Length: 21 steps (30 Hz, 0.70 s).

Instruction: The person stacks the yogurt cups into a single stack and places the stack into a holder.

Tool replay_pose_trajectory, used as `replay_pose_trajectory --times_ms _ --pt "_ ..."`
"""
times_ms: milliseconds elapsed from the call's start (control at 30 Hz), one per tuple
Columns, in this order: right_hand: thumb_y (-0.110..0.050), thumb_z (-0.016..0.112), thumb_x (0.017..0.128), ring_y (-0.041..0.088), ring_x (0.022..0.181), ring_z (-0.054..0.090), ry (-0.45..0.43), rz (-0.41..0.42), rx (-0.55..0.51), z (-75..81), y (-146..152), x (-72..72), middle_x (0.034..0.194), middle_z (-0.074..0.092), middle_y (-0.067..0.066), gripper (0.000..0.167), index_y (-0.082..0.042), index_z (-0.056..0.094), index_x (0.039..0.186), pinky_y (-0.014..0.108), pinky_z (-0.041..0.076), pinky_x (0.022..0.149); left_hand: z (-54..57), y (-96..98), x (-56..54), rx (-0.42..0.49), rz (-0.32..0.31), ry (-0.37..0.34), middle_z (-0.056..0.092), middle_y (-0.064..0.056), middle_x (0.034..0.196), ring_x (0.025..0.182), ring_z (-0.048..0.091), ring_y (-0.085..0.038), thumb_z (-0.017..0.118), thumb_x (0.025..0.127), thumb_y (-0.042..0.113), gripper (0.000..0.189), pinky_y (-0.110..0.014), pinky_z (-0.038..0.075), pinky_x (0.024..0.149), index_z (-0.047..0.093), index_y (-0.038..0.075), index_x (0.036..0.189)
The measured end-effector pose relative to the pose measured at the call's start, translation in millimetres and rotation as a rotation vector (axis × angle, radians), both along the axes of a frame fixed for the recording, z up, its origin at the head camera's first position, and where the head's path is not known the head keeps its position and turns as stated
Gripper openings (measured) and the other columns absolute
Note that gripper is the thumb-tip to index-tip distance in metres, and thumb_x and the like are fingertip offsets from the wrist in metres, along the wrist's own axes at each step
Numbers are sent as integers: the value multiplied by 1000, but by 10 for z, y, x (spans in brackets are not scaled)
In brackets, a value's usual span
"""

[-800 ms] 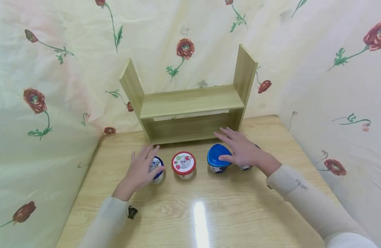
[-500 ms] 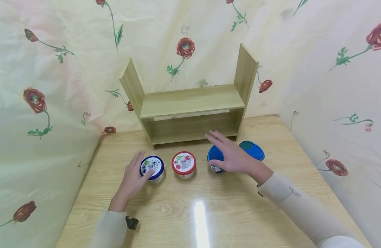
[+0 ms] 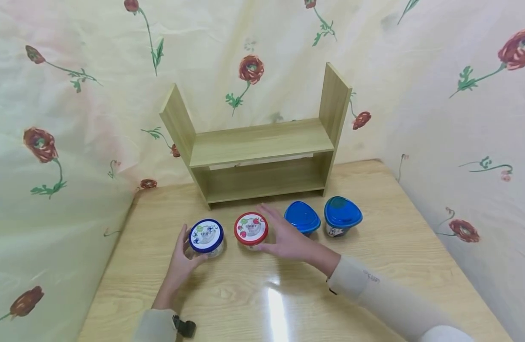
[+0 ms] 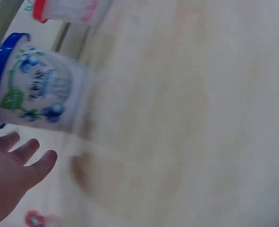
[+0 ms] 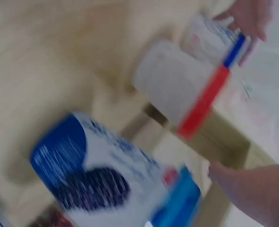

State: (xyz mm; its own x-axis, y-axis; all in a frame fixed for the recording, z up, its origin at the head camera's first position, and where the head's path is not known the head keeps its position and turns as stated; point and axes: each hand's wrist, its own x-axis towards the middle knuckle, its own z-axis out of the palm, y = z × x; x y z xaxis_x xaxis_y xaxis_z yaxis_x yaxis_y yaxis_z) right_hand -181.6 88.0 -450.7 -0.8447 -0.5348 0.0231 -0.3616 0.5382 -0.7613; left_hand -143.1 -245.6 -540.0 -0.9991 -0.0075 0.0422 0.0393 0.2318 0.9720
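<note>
Four matching-height tubs would miscount, so by kind: a round cup with a navy lid and blueberry print [image 3: 206,235] stands left on the table. My left hand [image 3: 180,266] curves about its left and front, fingers spread; in the left wrist view the fingertips are just short of the cup [image 4: 40,90]. Right of it stands a round cup with a red lid and strawberry print [image 3: 251,228]. My right hand [image 3: 288,241] reaches to its right side, fingers behind and thumb in front, loosely spread. In the right wrist view the hand [image 5: 252,187] shows apart from the red-lidded cup [image 5: 172,78].
Two tubs with rounded-triangle blue lids, a nearer one [image 3: 302,217] and a farther-right one [image 3: 342,212], stand beyond my right hand. A two-level wooden shelf [image 3: 262,142] stands at the back of the wooden table [image 3: 228,294]. Flowered cloth [image 3: 96,118] surrounds the table.
My right hand has moved left from over the blue-lidded tubs to the red-lidded cup. My left hand has drawn back from above the navy-lidded cup to its left and front.
</note>
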Motion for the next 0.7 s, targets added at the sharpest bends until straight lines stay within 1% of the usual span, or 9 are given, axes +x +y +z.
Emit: replay_pose_trajectory --times_ms 67,133,233,433,500,600,700 --pt "-38 83 84 33 152 19 -15 -27 -9 -70 -77 -6 168 13 2 101 -28 20 162 62 36 111 -45 16 -2 37 5 -21 14 -26 163 147 21 -47 81 81 -3 115 -55 22 119 0 9 162" --pt "-37 83 84 33 152 19 -20 -58 -13 -127 -131 -24 168 14 1 102 -27 20 162 62 37 111 -84 36 -11 47 20 -35 15 -26 163 147 22 -45 82 80 -2 116 -53 21 120 0 9 162" --pt "-36 84 83 33 151 19 -48 -100 -33 -191 -183 -60 168 15 1 101 -27 20 162 61 36 112 -112 72 -20 73 43 -28 16 -25 164 149 20 -42 82 80 -2 117 -50 20 121 0 9 162" --pt "-34 85 82 36 150 23 -109 -148 -73 -290 -255 -113 167 17 3 101 -24 23 161 59 38 111 -144 116 -39 125 71 -20 9 -19 167 152 12 -35 81 80 -4 115 -44 15 122 2 8 162" --pt "-34 86 81 35 149 24 -121 -159 -78 -337 -272 -124 166 18 3 103 -23 23 161 58 38 112 -158 129 -42 127 87 -31 8 -17 167 153 11 -35 82 80 -3 115 -44 15 122 3 9 163" --pt "-36 88 79 35 148 26 -140 -168 -97 -434 -288 -127 165 21 5 107 -21 22 161 57 38 112 -187 155 -14 122 113 -49 8 -16 167 153 9 -34 83 80 -1 115 -46 13 123 5 11 163" --pt "-37 90 76 35 146 30 -170 -183 -121 -488 -293 -153 163 25 6 111 -21 21 161 58 39 111 -219 184 -27 119 133 -49 10 -17 167 153 9 -36 84 79 1 115 -49 12 123 6 12 163"
